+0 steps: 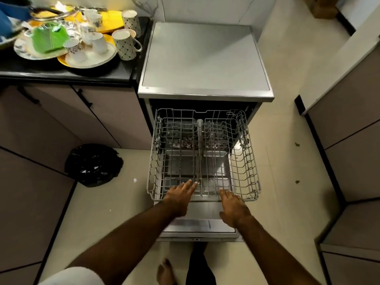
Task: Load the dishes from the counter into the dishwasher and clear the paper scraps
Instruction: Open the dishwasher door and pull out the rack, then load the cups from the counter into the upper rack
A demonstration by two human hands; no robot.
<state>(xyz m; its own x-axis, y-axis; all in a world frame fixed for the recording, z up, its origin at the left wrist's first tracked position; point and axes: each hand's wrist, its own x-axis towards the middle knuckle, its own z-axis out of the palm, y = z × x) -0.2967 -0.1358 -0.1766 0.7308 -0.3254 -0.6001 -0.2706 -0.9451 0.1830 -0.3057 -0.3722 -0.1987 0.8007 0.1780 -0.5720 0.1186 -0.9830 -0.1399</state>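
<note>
The dishwasher point(205, 60) stands open with its door point(202, 225) folded down. Its grey wire rack point(246, 161) is pulled out over the door and holds no dishes. My left hand point(181, 197) rests with fingers spread on the rack's front edge, left of centre. My right hand point(233, 206) lies flat at the front edge on the right, fingers apart. Neither hand holds anything. On the black counter point(61, 74) at upper left sit patterned mugs point(124, 45), white cups point(75, 50), stacked plates point(92, 60), yellow plates and a crumpled green paper point(50, 39).
A black bin bag point(93, 164) sits on the floor left of the dishwasher. A small white scrap point(135, 180) lies beside it, and small dark bits point(297, 182) lie on the tiles to the right. Cabinets flank both sides. My bare foot point(165, 272) is below the door.
</note>
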